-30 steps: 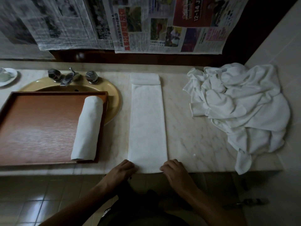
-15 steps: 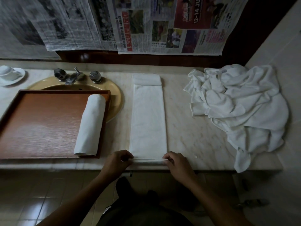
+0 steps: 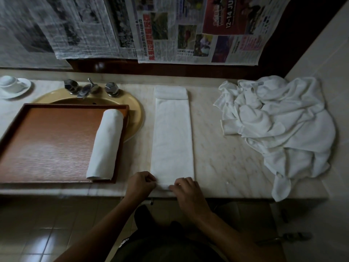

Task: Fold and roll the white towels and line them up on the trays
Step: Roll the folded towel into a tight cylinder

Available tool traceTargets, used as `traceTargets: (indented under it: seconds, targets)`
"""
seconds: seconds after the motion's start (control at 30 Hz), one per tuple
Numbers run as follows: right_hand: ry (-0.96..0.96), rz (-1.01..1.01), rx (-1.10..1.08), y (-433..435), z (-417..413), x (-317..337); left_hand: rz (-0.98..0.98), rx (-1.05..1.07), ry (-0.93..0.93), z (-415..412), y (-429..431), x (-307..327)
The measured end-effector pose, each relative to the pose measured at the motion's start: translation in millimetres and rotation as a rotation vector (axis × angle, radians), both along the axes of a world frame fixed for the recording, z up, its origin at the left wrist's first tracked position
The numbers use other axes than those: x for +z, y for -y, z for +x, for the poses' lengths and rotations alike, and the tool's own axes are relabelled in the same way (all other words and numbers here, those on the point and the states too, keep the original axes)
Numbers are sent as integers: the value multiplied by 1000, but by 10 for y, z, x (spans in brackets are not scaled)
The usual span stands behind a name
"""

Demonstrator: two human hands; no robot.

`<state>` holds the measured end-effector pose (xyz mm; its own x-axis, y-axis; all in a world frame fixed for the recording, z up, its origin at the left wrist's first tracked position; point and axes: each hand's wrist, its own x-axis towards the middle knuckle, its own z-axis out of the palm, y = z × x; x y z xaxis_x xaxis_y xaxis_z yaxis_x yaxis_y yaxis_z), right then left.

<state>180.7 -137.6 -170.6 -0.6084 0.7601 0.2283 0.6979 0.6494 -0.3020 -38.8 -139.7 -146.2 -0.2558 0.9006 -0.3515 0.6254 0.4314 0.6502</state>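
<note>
Now we pinch the near end of the folded towel (image 3: 172,138) on the tabletop (image 3: 226,148), left hand (image 3: 140,184) and right hand (image 3: 186,191) curled on its corners, its long axis running straight away from us.

Marble counter (image 3: 226,157) w/ wood tray (image 3: 47,144) left, folded towel strip (image 3: 172,137) mid, towel heap (image 3: 283,125) right, cup+saucer (image 3: 13,86) far left.

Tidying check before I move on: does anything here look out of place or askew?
The wooden tray partly covers the yellow sink basin instead of lying on bare counter, and a tail of the loose towel pile droops over the counter's front edge. The folded towel lies straight.
</note>
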Motion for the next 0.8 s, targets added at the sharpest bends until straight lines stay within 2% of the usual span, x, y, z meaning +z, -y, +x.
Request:
traceTargets:
  seconds: [0.13,0.2,0.3,0.37,0.57,0.8]
  targets:
    - [7,27,31,26,23,-87,27,-21,-33,1,19,43]
    - [14,16,25,5,46,-84,155,-76,-147,35,110,46]
    - [24,-22,26,-3,54,-48,422,-367,-322,141,279,-114]
    - [29,-61,28,-17,53,-44,503,-542,-358,210,341,-239]
    - [71,-57,37,-108,42,-49,467,-694,-419,56,232,-396]
    - [94,-56,55,-213,142,-54,539,-803,-391,-147,120,-265]
